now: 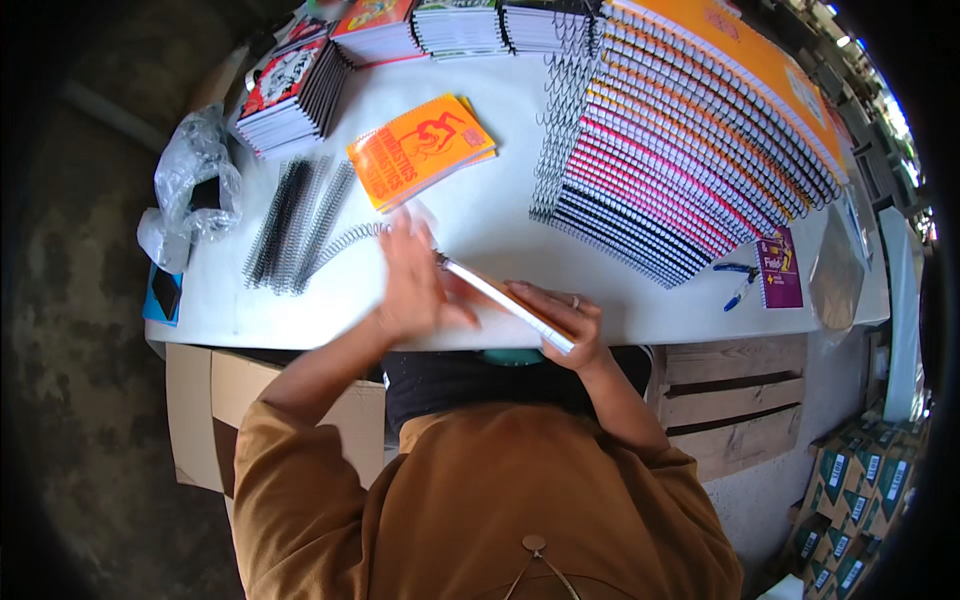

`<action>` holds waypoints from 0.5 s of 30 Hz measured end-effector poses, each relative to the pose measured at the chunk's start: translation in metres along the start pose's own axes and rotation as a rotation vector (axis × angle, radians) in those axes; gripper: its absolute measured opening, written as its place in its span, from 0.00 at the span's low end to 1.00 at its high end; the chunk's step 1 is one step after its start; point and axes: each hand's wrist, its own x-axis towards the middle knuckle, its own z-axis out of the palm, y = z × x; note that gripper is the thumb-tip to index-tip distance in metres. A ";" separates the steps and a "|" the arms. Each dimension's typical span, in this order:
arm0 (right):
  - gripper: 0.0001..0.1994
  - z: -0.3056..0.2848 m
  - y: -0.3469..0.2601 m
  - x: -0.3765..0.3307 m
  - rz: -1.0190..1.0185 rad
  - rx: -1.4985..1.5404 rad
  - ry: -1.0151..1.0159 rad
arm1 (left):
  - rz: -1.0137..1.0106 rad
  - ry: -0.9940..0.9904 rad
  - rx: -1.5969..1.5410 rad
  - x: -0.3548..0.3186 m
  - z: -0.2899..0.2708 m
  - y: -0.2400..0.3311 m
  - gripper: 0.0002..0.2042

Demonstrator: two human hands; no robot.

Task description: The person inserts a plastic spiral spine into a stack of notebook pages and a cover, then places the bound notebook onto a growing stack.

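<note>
My right hand (565, 322) grips a thin notebook (510, 303) by its lower right end, fingers over its orange cover, with the white page edges turned up toward me. By the notebook's upper left end is my left hand (410, 285), its thumb apart from the stretched fingers and the fingertips smeared by motion. A loose wire spiral coil (345, 240) runs up to my left fingers; its far end is hidden behind them. Just beyond lie orange notebooks (415, 150), stacked. Dark spiral coils (290, 225) lie in a bundle on the left.
Rows of overlapping spiral-bound notebooks (690, 170) cover the table's right side. Bound stacks (295, 95) line the back. A plastic bag (195, 185) lies at the left edge. Blue-handled pliers (738, 287) rest beside a purple notebook (780, 268). Cardboard boxes (275, 400) stand below the table.
</note>
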 end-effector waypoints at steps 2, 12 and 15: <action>0.19 -0.004 0.013 0.000 -0.040 -0.047 0.032 | 0.332 0.020 -0.012 -0.003 -0.006 0.010 0.60; 0.19 0.001 0.002 -0.003 0.131 0.128 0.042 | 0.138 0.144 0.074 0.024 -0.017 0.014 0.50; 0.18 -0.010 -0.002 0.009 -0.029 -0.061 -0.029 | -0.430 -0.300 -0.209 0.108 -0.070 0.028 0.20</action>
